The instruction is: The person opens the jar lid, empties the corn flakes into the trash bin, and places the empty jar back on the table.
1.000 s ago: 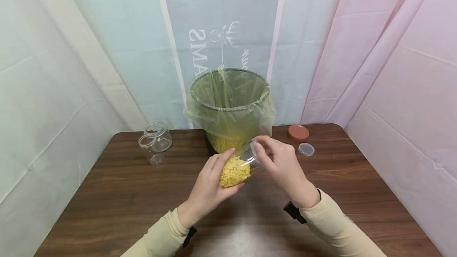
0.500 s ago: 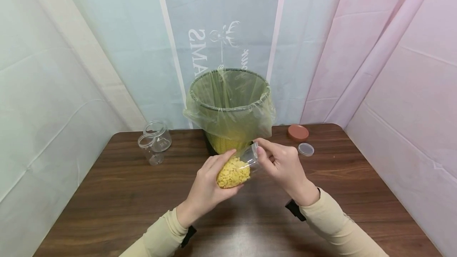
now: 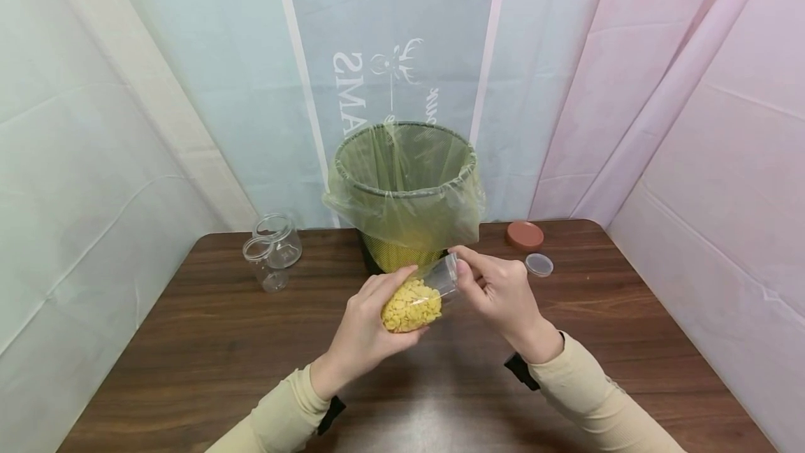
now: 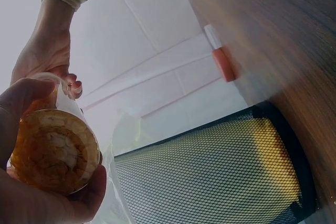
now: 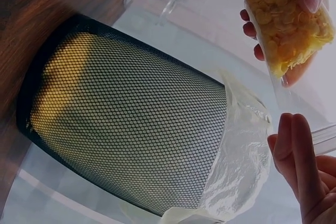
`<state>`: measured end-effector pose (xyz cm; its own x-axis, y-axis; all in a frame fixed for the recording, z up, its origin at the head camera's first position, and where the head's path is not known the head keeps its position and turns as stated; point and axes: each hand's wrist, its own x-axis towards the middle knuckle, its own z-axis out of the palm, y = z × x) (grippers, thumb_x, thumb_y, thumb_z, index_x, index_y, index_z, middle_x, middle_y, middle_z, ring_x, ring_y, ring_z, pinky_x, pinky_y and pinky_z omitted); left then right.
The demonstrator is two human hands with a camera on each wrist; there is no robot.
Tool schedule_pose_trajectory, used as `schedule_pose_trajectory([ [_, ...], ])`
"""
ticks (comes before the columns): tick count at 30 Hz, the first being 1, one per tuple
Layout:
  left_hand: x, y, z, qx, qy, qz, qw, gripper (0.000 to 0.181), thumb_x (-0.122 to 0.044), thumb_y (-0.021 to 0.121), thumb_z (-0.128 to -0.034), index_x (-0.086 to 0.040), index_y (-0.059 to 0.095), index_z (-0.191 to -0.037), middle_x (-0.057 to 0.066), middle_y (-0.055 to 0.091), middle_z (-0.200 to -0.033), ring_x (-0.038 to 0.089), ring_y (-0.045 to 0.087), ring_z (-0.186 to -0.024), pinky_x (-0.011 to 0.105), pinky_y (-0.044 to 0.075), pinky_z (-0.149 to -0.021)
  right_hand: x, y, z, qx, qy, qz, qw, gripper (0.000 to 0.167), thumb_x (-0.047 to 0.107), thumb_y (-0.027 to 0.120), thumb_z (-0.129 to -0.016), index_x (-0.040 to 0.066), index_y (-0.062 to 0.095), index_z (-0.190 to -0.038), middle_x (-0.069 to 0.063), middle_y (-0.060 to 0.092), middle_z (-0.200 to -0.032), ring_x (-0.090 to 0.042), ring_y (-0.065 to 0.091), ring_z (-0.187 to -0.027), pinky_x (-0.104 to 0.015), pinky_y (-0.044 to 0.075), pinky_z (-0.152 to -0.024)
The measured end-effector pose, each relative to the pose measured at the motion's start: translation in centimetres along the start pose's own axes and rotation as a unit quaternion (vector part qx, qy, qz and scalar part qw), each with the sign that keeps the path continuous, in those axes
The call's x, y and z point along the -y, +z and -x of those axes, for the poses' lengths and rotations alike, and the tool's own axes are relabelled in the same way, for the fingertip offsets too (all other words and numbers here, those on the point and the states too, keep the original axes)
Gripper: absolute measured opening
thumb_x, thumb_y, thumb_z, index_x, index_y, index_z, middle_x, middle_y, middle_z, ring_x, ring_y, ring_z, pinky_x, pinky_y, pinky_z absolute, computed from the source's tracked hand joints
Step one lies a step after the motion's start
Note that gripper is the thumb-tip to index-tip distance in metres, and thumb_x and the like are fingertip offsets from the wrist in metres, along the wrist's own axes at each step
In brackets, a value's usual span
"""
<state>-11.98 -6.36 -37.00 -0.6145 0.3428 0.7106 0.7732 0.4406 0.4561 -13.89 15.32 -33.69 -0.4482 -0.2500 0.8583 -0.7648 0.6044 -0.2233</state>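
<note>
A clear jar (image 3: 411, 305) with yellow flakes in its lower part lies tilted between the hands, its mouth end toward the right. My left hand (image 3: 365, 327) grips the jar's body near its base; in the left wrist view the round base (image 4: 55, 150) faces the camera, with the left thumb over the side. At the mouth end my right hand (image 3: 503, 289) pinches the rim area with thumb and curled fingers. The right wrist view shows the flakes (image 5: 289, 22) inside and the right fingers (image 5: 299, 156) at the clear rim. Whether a lid sits there, I cannot tell.
Behind the hands stands a mesh bin (image 3: 405, 255) with a translucent green liner (image 3: 409, 215) over its rim. Two clear jars (image 3: 286, 247) stand at the back left of the brown table (image 3: 220, 355). A red lid (image 3: 525, 235) and a clear lid (image 3: 539, 264) lie back right.
The jar's mouth end and my right fingertips have shifted slightly right and down. My left hand has barely moved and keeps its grip.
</note>
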Motion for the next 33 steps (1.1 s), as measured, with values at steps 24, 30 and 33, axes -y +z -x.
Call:
schedule_pose_trajectory([
  [24, -1.2, -1.0, -0.5, 0.086, -0.137, 0.169, 0.9722, 0.069, -0.013, 0.086, -0.063, -0.018, 0.058, -0.126, 0.0, 0.067, -0.117, 0.009, 0.061, -0.087, 0.025, 0.052, -0.074, -0.6, -0.2, -0.5, -0.015, -0.143, 0.001, 0.9896, 0.046, 0.032, 0.036, -0.101, -0.002, 0.066, -0.109, -0.008, 0.072, -0.097, -0.017, 0.068, -0.073, -0.029, 0.052, -0.054],
  [30, -2.8, -2.3, -1.2, 0.099, -0.158, 0.18, 0.9658, 0.064, -0.008, 0.084, -0.0631, -0.012, 0.06, -0.123, 0.006, 0.067, -0.116, 0.008, 0.06, -0.085, 0.024, 0.051, -0.074, -0.7, -0.2, -0.5, -0.016, -0.175, -0.002, 0.9845, 0.049, 0.031, 0.032, -0.102, -0.004, 0.064, -0.114, -0.009, 0.07, -0.108, -0.02, 0.069, -0.086, -0.031, 0.054, -0.063],
  [33, -3.1, -2.4, -1.2, 0.098, -0.16, 0.176, 0.9663, 0.064, -0.009, 0.084, -0.0631, -0.014, 0.061, -0.123, 0.003, 0.067, -0.116, 0.008, 0.06, -0.085, 0.024, 0.051, -0.075, -0.7, 0.0, -0.5, -0.027, -0.185, -0.015, 0.9823, 0.049, 0.028, 0.031, -0.101, -0.005, 0.064, -0.113, -0.012, 0.069, -0.11, -0.021, 0.069, -0.092, -0.031, 0.055, -0.066],
])
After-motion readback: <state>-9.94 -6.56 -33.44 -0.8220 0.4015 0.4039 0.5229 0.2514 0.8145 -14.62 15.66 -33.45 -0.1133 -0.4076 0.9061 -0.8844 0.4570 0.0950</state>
